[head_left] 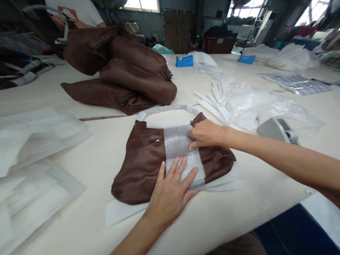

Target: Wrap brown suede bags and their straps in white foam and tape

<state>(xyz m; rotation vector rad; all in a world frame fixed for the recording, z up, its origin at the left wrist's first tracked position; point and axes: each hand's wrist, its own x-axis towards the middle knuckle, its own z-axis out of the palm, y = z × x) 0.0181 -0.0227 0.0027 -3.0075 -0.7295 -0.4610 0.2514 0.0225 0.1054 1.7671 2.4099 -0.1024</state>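
Observation:
A brown leather bag (140,159) lies flat on the table, its wrapped handle (167,109) arching away at the far side. Across its middle runs a strip of translucent foam wrap (176,140). My left hand (171,191) rests with spread fingers on the lower part of that strip and the bag's near edge. At the bag's upper right, my right hand (203,134) has curled fingers at the strip's edge; what they pinch, if anything, is hidden. White sheeting (119,212) shows beneath the bag.
Several brown bags (138,71) are piled beyond on the table (92,141). White sheets (34,141) lie at the left. Foam rods (215,106), clear plastic bags (265,102) and a grey-white tape dispenser (276,129) sit at the right. A person (79,14) stands behind the pile.

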